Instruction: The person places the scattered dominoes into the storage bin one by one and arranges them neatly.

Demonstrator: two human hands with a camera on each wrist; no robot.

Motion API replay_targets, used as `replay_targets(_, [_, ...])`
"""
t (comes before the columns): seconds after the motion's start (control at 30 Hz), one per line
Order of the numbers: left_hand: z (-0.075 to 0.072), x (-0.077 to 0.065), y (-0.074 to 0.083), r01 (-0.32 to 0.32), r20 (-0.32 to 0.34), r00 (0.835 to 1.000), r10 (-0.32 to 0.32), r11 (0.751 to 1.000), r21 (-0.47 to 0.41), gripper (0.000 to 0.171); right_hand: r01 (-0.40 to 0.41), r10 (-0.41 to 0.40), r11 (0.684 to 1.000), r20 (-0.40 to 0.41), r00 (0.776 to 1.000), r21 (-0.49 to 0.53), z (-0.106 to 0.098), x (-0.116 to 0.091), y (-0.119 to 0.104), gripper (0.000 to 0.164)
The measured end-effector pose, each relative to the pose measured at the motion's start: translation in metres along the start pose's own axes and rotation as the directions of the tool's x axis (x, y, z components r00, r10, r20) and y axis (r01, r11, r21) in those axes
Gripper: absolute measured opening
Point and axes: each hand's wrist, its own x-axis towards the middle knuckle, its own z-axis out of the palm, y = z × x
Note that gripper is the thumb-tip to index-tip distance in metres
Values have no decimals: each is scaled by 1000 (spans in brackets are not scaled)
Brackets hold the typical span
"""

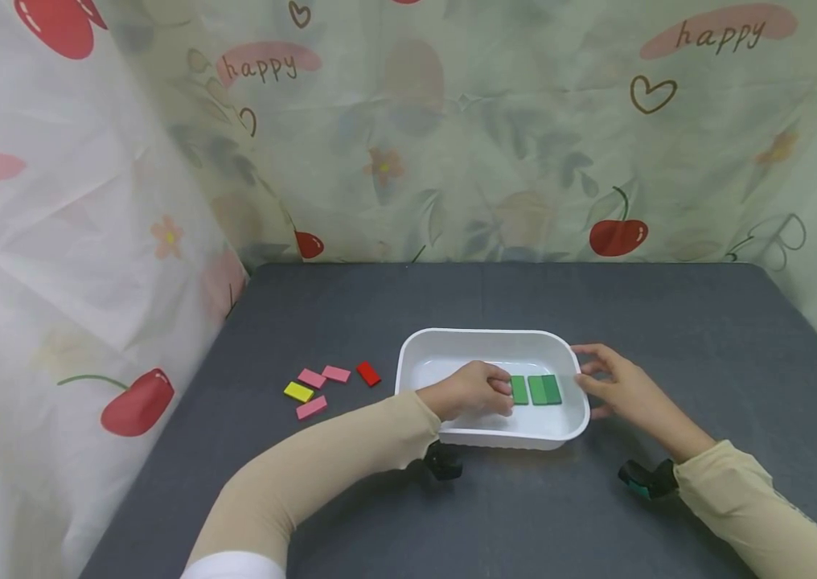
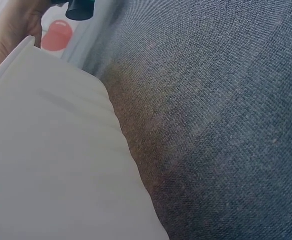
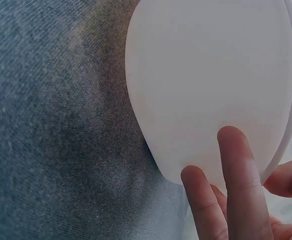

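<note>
A white tray (image 1: 484, 437) lies on the dark cloth, with three green tiles in its right half. Inside it, my left hand (image 1: 477, 392) has its thumb and bent fingers at the leftmost green tile (image 1: 519, 390). Right of that tile, a green tile (image 1: 536, 390) and a darker green tile (image 1: 552, 389) lie side by side. At the tray's right end, my right hand (image 1: 614, 384) holds the rim, thumb at the edge; in the right wrist view its fingers (image 3: 238, 167) lie against the outer wall. The left wrist view shows mainly the tray's outside (image 2: 61, 135).
Left of the tray lie a red tile (image 1: 368, 373), a yellow tile (image 1: 298, 392) and pink tiles (image 1: 337, 374). A dark cloth (image 1: 510, 515) covers the table. Patterned curtains (image 1: 452, 145) hang behind and beside it. Black wrist devices (image 1: 647, 480) sit at the sleeves.
</note>
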Motion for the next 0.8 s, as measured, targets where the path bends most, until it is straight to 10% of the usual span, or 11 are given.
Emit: replay_targets(0.8, [2,3,-2,24,38,999,-21,996,-84,62,-4,4,1000,-3,1000,10,0,-1,0,57])
